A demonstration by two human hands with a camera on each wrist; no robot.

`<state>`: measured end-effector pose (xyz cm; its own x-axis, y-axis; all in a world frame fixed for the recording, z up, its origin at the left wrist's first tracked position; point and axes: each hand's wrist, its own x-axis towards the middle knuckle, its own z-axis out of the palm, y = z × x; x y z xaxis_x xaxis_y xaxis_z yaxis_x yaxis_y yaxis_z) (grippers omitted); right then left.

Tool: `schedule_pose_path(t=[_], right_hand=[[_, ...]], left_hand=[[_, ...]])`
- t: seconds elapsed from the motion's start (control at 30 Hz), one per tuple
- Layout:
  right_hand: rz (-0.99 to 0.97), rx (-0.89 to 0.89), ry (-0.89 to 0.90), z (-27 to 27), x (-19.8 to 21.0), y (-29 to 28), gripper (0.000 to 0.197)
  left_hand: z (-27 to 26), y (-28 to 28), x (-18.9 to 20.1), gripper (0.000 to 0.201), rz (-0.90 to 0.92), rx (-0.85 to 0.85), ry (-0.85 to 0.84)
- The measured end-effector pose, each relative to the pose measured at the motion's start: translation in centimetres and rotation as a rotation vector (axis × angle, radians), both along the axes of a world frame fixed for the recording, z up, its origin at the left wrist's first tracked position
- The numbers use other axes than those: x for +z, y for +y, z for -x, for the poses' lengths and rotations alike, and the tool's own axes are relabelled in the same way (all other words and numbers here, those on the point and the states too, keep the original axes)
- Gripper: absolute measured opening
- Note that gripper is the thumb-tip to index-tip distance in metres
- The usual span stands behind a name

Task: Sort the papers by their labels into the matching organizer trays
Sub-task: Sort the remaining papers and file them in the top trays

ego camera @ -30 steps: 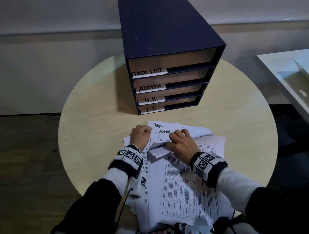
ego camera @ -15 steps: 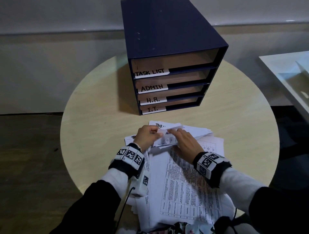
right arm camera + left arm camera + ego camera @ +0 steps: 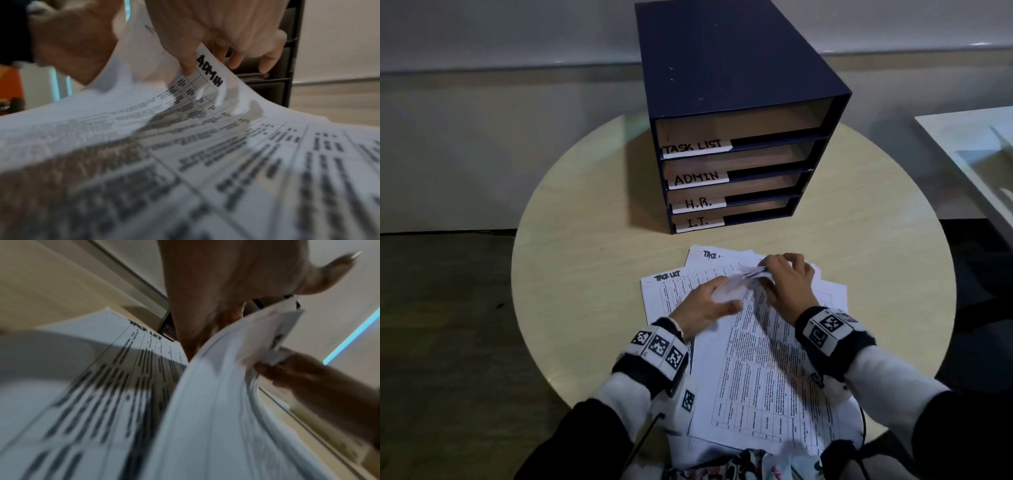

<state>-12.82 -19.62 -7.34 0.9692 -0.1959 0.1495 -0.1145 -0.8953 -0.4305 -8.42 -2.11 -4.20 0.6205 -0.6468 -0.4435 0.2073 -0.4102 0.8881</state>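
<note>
Filling the middle of a dim room with a pale wall, a round light-wood table (image 3: 592, 260) carries a dark blue box organizer (image 3: 722, 85) whose four trays read TASK LIST, ADMIN, H.R., I.T. Nearer lies a fanned pile of printed papers (image 3: 756, 370), thin white sheets, one marked TASK LIST. Both the left hand (image 3: 702, 305) and right hand (image 3: 787, 284) pinch the curled top edge of a sheet marked ADMIN (image 3: 209, 73)

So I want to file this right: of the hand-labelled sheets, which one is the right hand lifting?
The ADMIN sheet: the right hand pinches its curled-up top edge, while the TASK LIST sheets lie flat on the table.
</note>
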Motion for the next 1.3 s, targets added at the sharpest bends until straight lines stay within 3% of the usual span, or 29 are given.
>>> schedule_pose_path(t=[0.07, 0.13, 0.2, 0.27, 0.33, 0.4, 0.43, 0.5, 0.53, 0.57, 0.7, 0.77, 0.83, 0.87, 0.9, 0.97, 1.03, 1.17, 1.3], right_hand=[[-0.094, 0.001, 0.087, 0.0, 0.8, -0.2, 0.029], [-0.122, -0.011, 0.091, 0.0, 1.7, -0.4, 0.052], [-0.136, -0.157, 0.072, -0.2, 2.8, -1.1, 0.063], [-0.195, -0.399, 0.06, -0.1, 3.5, -2.8, 0.075], [-0.429, -0.59, 0.063, 0.2, 3.5, -4.9, 0.093], [-0.907, -0.584, 0.08, 0.8, 3.2, -5.9, 0.103], [-1.089, -0.505, 0.129, 1.1, 3.0, -5.9, 0.098], [-1.214, -0.32, 0.159, 1.4, 3.2, -4.9, 0.053], [-1.18, -0.272, 0.116, 1.3, 3.4, -4.3, 0.031], [-1.118, -0.255, 0.038, 1.1, 3.6, -3.9, 0.026], [-0.884, -0.19, -0.341, 0.5, 8.0, -2.9, 0.027], [-0.769, -0.141, -0.553, 0.4, 11.5, -2.6, 0.018], [-0.685, -0.099, -0.748, 0.4, 14.7, -2.3, 0.019], [-0.674, -0.08, -0.822, 0.5, 15.8, -2.1, 0.021], [-0.667, -0.068, -0.869, 0.6, 16.3, -1.9, 0.023], [-0.669, -0.06, -0.862, 1.2, 15.8, -1.2, 0.026], [-0.736, -0.081, -0.783, 2.0, 14.0, -0.9, 0.032], [-0.744, -0.139, -0.688, 2.8, 11.4, -1.9, 0.017], [-0.666, -0.211, -0.813, 2.5, 12.7, -3.3, 0.023]], left_hand=[[0.1, -0.4, -0.8, 0.072, -0.049, 0.083, -0.024], [-0.4, -0.7, -0.9, 0.038, -0.139, 0.218, -0.14], [-1.3, -0.7, -0.5, 0.031, -0.135, 0.355, -0.146], [-2.5, -0.1, 0.8, 0.031, -0.017, 0.468, -0.08], [-3.7, 1.1, 2.0, 0.027, 0.077, 0.546, -0.062], [-4.2, 2.1, 2.5, 0.021, 0.165, 0.572, -0.036], [-4.0, 2.3, 2.9, 0.022, 0.212, 0.551, -0.022], [-3.2, 2.0, 3.1, 0.047, 0.221, 0.445, -0.032], [-2.9, 1.6, 3.0, 0.057, 0.192, 0.409, -0.046], [-2.6, 1.0, 3.0, 0.06, 0.168, 0.417, -0.076], [-3.6, -0.1, 5.9, 0.075, 0.184, 0.646, -0.283], [-3.6, -0.5, 9.6, 0.056, 0.271, 0.682, -0.433], [-3.6, -0.7, 12.8, 0.012, 0.413, 0.704, -0.541], [-3.1, -0.9, 14.1, 0.008, 0.467, 0.711, -0.593], [-2.7, -1.0, 15.0, 0.017, 0.494, 0.71, -0.634], [-2.2, -1.1, 14.3, 0.011, 0.558, 0.7, -0.594], [-1.5, -1.0, 12.3, 0.025, 0.534, 0.715, -0.515], [-0.1, -1.7, 10.0, 0.021, 0.48, 0.677, -0.447], [-0.5, -2.6, 11.6, 0.033, 0.516, 0.647, -0.497]])
